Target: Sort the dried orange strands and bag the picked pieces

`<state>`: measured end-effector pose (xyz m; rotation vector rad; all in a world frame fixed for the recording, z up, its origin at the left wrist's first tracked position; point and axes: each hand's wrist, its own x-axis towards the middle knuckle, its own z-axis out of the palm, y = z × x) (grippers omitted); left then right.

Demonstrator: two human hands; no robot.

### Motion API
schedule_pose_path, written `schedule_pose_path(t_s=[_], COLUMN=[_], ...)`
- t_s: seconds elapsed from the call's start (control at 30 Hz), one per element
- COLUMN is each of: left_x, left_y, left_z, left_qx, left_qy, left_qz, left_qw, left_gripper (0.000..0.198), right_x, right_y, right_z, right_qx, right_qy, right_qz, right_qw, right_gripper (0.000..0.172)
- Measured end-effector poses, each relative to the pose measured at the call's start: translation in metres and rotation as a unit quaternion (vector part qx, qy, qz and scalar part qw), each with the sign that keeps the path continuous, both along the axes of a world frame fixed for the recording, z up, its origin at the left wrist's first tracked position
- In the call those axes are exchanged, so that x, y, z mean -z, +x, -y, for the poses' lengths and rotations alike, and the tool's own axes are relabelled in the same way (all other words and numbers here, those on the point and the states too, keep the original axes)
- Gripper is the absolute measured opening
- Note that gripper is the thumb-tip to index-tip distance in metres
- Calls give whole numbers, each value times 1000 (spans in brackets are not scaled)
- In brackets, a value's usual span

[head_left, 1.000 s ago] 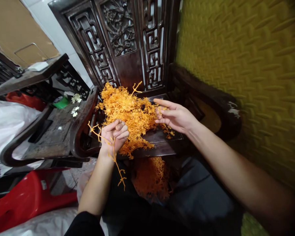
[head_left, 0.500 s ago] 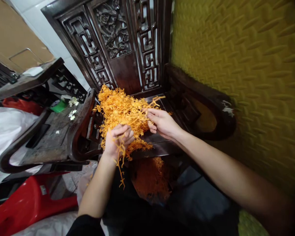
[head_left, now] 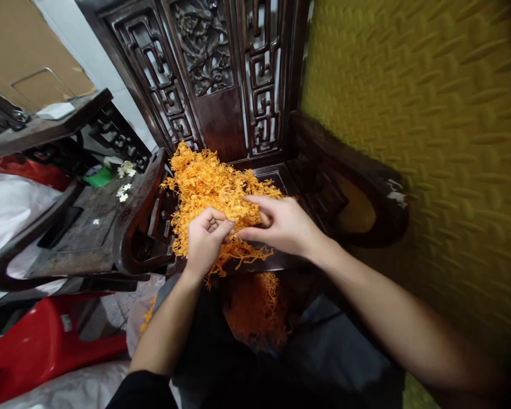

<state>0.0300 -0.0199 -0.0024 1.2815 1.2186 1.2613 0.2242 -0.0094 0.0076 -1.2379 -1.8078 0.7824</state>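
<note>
The left hand point(head_left: 205, 234) is curled in on itself, thumb bent toward the forefinger; whether it pinches a sprig cannot be told against the orange behind. The right hand point(head_left: 287, 226) is partly spread, a gap between thumb and forefinger, and no sprig shows clearly in its grasp. Its thumb tip lies just beside the left fingertips.

The hour marks run from the middle of the orange sprigs point(head_left: 208, 182), a thick tangled heap at the centre: the left hand overlaps it at 7 o'clock, the right at its 3 to 4 o'clock edge. Nearer the wearer, a second orange mass point(head_left: 258, 307), in shadow, sits below at 5 o'clock, and a red plastic seat point(head_left: 46, 343) is at 8.

The heap rests on a dark wooden chair seat point(head_left: 286, 261), with a curved armrest point(head_left: 385, 187) at 3 o'clock. Just past 9, on a neighbouring wooden surface point(head_left: 83, 233), are a green item point(head_left: 100, 177) and small white flowers point(head_left: 124, 192).

Farther off, the carved chair back point(head_left: 219, 122) rises at 12, an olive textured surface point(head_left: 430, 113) spans 2 to 3, and brown board point(head_left: 38, 45) shows at 10.
</note>
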Motion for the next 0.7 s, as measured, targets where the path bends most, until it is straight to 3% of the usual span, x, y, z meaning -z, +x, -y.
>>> schedule_pose_path(t_s=[0.1, 0.23, 0.33, 0.47, 0.53, 0.7], left_x=[0, 5, 8, 8, 5, -4], left_y=[3, 3, 3, 2, -1, -13], left_z=[1, 0, -1, 1, 2, 1], left_qx=[-14, -15, -38, -47, -40, 16], left_qy=[60, 157, 181, 174, 140, 24], left_qz=[-93, -215, -271, -294, -279, -190], left_qw=[994, 964, 944, 939, 949, 981], left_gripper=[11, 10, 11, 18, 20, 20], right_x=[7, 13, 12, 9, 7, 2], right_y=[-13, -24, -27, -27, -24, 12], right_z=[3, 5, 8, 10, 7, -17], right_qx=[-9, 17, 25, 46, 67, 136], right_qy=[-14, 0, 26, 66, 70, 108], right_qz=[95, 93, 118, 191, 196, 60], right_qw=[995, 996, 992, 978, 976, 983], right_gripper=[49, 49, 38, 29, 30, 28])
